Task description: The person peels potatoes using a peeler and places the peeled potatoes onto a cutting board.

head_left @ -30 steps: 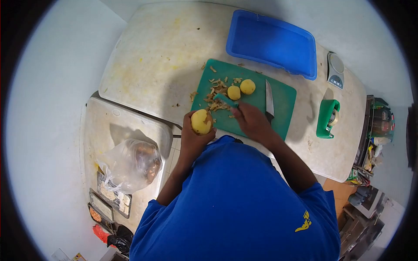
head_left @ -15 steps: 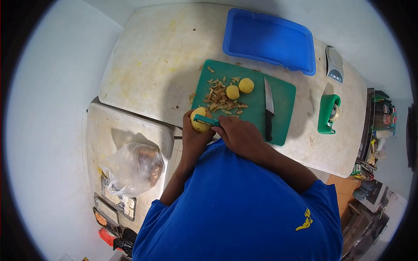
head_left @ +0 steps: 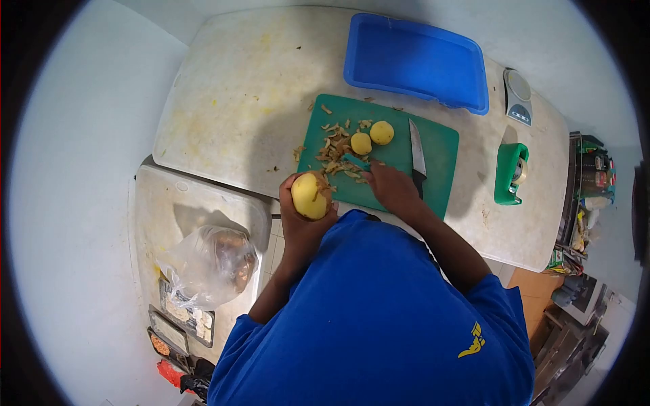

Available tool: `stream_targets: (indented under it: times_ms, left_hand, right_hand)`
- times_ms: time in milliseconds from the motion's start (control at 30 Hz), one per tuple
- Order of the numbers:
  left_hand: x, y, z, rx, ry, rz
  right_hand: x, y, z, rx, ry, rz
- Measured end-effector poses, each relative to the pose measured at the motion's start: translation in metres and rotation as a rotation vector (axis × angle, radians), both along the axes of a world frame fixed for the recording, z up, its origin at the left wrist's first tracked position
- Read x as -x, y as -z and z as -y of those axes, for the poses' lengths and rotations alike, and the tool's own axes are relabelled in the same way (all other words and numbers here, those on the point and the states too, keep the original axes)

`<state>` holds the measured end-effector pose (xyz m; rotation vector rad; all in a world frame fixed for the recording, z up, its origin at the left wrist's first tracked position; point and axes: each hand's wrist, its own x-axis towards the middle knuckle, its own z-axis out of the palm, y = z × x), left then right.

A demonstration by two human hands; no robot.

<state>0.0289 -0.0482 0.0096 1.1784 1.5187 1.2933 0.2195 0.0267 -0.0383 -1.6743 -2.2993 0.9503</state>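
Observation:
A partly peeled potato is gripped in my left hand, just off the near left corner of the green cutting board. Some brown skin still shows on its right side. My right hand is closed round a green peeler, whose head is over the board by the peelings. Brown potato peelings lie in a loose heap on the board's left half. Two peeled potatoes rest beside the heap. A knife with a black handle lies on the board, its handle partly hidden by my right arm.
Beyond the board is a blue tray. A kitchen scale and a green tape dispenser stand on the right. On the lower left table sit a clear plastic bag with brown contents and dark trays.
My right hand has moved the peeler off the potato, away to the right and over the peelings. The potato in my left hand has turned, showing more of its yellow side.

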Motion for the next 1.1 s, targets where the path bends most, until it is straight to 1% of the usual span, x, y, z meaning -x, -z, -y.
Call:
stream_targets:
  times_ms: [67, 100, 167, 267, 300, 367, 467, 600, 667, 700, 767, 800, 833, 900, 933, 967, 1000, 1033, 1100]
  left_hand:
    - [0.004, 0.002, -0.004, 0.016, -0.016, -0.027]
    - [0.006, 0.004, -0.006, 0.025, -0.02, -0.038]
    - [0.005, 0.01, -0.006, 0.054, -0.043, -0.051]
    - [0.005, 0.015, -0.008, 0.1, -0.026, -0.119]
    - [0.005, 0.016, -0.008, 0.115, -0.014, -0.148]
    - [0.003, 0.012, -0.008, 0.128, -0.011, -0.092]
    - [0.002, 0.009, -0.008, 0.149, -0.009, -0.013]
    - [0.003, 0.009, -0.004, 0.189, -0.002, 0.037]
    - [0.005, 0.011, -0.002, 0.229, -0.017, -0.076]
    - [0.005, 0.011, -0.003, 0.243, -0.025, -0.132]
    - [0.002, 0.004, 0.003, 0.197, -0.012, -0.019]
    - [0.001, 0.001, 0.007, 0.179, -0.008, 0.036]
    - [0.002, 0.0, 0.007, 0.14, 0.006, 0.023]
    - [0.004, -0.001, 0.002, 0.055, 0.032, -0.003]
    - [0.005, -0.001, -0.001, 0.068, 0.036, 0.041]
    - [0.005, 0.001, -0.004, 0.082, 0.042, 0.088]
    - [0.004, 0.002, -0.004, 0.099, 0.052, 0.135]
    - [0.004, 0.007, -0.004, 0.079, 0.061, 0.079]
    - [0.005, 0.02, -0.004, 0.04, 0.09, -0.042]
  right_hand:
    - [-0.006, 0.005, -0.004, 0.034, 0.041, 0.037]
    - [-0.004, -0.003, -0.003, 0.005, 0.049, -0.027]
    - [0.003, -0.038, 0.006, -0.049, 0.08, -0.152]
    - [0.018, -0.071, 0.019, -0.063, -0.069, -0.265]
    - [0.022, -0.075, 0.024, -0.062, -0.088, -0.276]
    - [0.028, -0.081, 0.03, -0.062, -0.131, -0.292]
    - [0.032, -0.089, 0.029, -0.012, -0.169, -0.173]
    - [0.034, -0.082, 0.03, -0.09, -0.153, -0.156]
    - [0.032, -0.074, 0.026, -0.095, -0.157, -0.151]
    - [0.029, -0.062, 0.021, -0.11, -0.126, -0.096]
    - [0.019, -0.024, 0.005, -0.142, -0.059, 0.015]
    - [0.007, -0.006, -0.004, -0.085, -0.051, 0.053]
    - [-0.006, 0.008, -0.009, -0.028, -0.049, 0.091]
    - [-0.019, 0.009, -0.012, -0.022, 0.018, 0.079]
    - [-0.022, 0.008, -0.014, -0.021, 0.053, 0.076]
    - [-0.024, 0.006, -0.016, 0.038, 0.07, -0.027]
    - [-0.021, -0.01, -0.018, 0.099, 0.09, -0.128]
    - [-0.017, -0.025, -0.019, 0.159, 0.114, -0.232]
    - [0.001, -0.055, -0.011, 0.072, 0.113, -0.502]
